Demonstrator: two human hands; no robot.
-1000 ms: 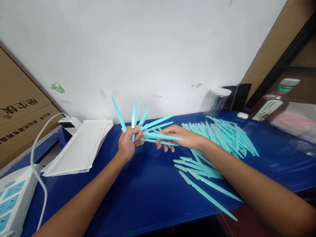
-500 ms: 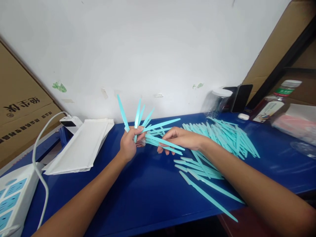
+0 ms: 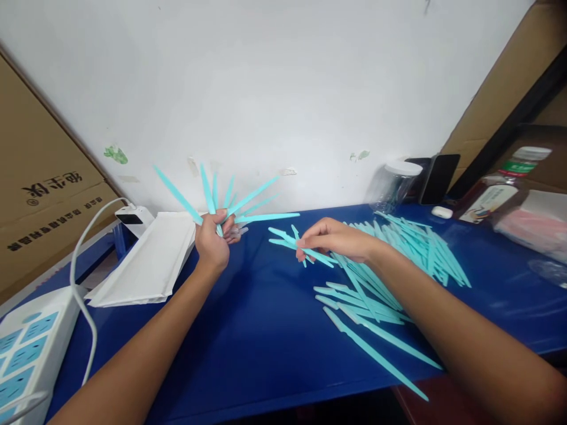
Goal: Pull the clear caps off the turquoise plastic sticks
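Note:
Turquoise eyebrow razors with long tapering handles are in both hands and on the table. My left hand (image 3: 213, 239) is closed around several eyebrow razors (image 3: 254, 195), whose handles fan out upward and to the right. To its right, my right hand (image 3: 325, 239) pinches a few more eyebrow razors (image 3: 283, 237) that cross one another at different angles. Behind and beneath the right forearm lies a big heap of razors (image 3: 419, 248). Nearer the front edge, a looser group of razors (image 3: 376, 348) is spread out, one reaching past the table edge.
White paper envelopes (image 3: 137, 265), a white device with a dark screen (image 3: 135, 218) and a power strip (image 3: 38, 348) are at left on the blue table (image 3: 248, 348). A clear jar (image 3: 394, 186), phone (image 3: 438, 177), earbud case (image 3: 442, 211) and bottle (image 3: 491, 192) stand at the back right.
My hands have moved apart. The left hand went left with its fan of razors, while the right hand now holds a few razors clear of that fan.

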